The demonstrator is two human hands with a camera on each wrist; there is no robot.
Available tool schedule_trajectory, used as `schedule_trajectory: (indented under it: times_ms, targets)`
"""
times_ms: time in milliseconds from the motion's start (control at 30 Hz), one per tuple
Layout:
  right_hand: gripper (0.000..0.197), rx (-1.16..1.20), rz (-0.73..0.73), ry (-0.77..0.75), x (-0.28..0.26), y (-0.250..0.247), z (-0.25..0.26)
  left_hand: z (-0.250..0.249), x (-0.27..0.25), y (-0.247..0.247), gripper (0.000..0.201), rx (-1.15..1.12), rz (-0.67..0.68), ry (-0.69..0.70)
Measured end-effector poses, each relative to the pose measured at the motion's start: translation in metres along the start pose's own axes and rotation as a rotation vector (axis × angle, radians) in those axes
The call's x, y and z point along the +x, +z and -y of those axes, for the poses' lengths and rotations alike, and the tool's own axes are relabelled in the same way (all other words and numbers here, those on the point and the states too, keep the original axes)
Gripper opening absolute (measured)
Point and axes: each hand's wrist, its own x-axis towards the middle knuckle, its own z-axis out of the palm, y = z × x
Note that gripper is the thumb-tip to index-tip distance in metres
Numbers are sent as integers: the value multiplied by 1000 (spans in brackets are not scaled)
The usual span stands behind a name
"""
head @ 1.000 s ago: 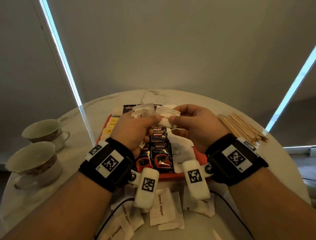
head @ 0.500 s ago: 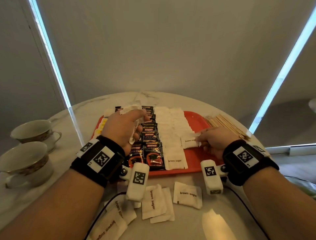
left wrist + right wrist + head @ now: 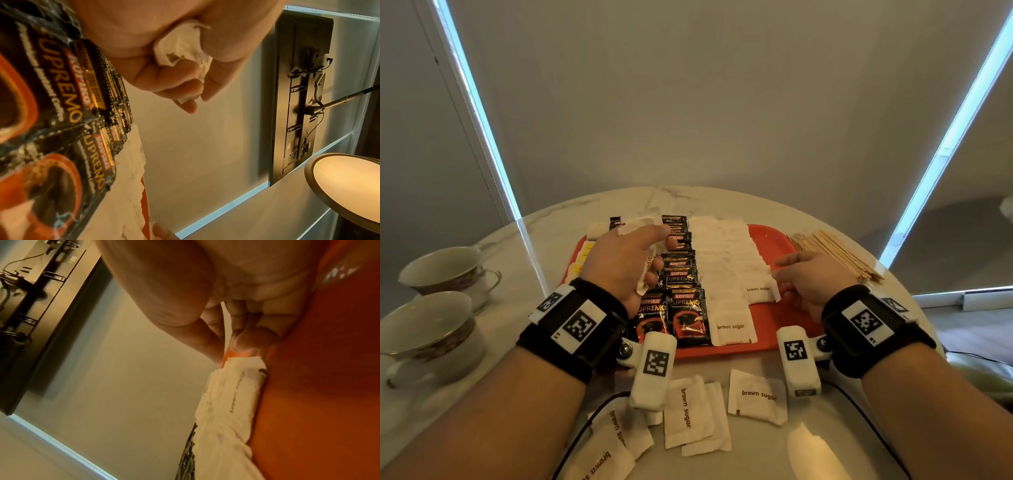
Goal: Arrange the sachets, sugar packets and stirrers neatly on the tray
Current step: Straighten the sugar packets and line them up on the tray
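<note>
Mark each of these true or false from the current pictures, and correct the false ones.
1. The left hand holds white packets. True.
2. The wooden stirrers lie on the tray. False: they lie on the table, beside the tray's right edge.
3. Loose brown sugar packets lie on the table in front of the tray. True.
4. The coffee sachets are stacked inside a teacup. False: they sit in rows on the tray; the two teacups stand to its left.
5. The right hand is at the end of a brown sugar row on the tray. True.
</note>
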Motion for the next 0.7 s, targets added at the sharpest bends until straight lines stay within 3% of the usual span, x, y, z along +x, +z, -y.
schedule_trajectory:
  times_ms: [67,133,267,400,567,700]
  targets:
    - [12,8,-54,-71,-3,2,0,-2,-1,1,6,-8,8,-2]
    - [7,60,-11,-98,-10,4,4,-2,-1,1,5,-10,9,-2]
    - [16,109,166,4,-20,11,9,-3,-3,2,12,-50,33,-46]
    - [19,122,199,38,-19,12,8,-6,-9,5,19,-91,88,-98]
    - [21,224,323,-206,-30,21,28,-2,-13,9,17,58,149,-80]
    - [24,127,444,-390,-42,42,47,4,-13,9,17,152,189,-25]
